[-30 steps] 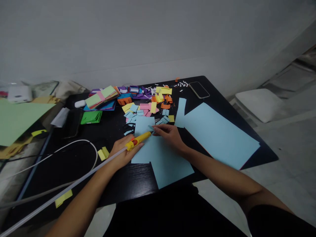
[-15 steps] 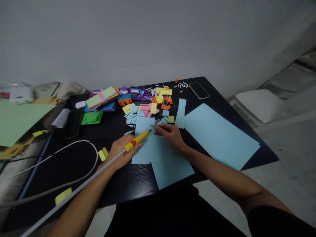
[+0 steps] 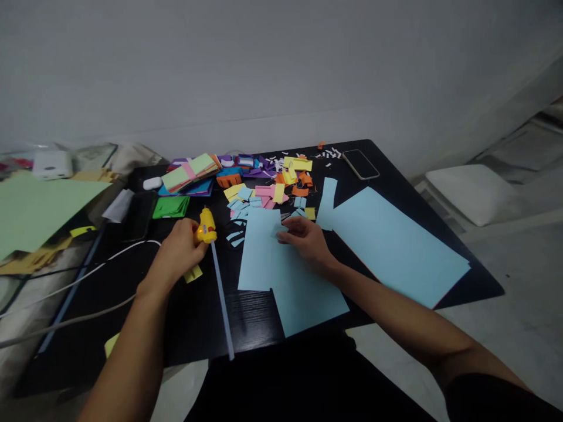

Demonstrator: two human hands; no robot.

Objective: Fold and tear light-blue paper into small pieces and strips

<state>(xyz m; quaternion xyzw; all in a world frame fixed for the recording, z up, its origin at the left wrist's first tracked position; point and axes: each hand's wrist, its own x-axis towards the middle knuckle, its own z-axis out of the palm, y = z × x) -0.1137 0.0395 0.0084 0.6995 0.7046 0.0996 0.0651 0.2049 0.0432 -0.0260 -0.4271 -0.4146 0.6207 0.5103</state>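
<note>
Now my left hand (image 3: 176, 255) grips the glue gun (image 3: 205, 227); my right hand (image 3: 305, 237) presses a small piece onto the blue paper (image 3: 264, 258), many cut pieces (image 3: 264, 190) unglued.

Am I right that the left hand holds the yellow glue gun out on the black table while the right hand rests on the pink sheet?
Not quite: the sheet is light blue, not pink. In the head view the right hand rests on the light blue sheet, while the left hand holds the yellow glue gun over the black table.
</note>
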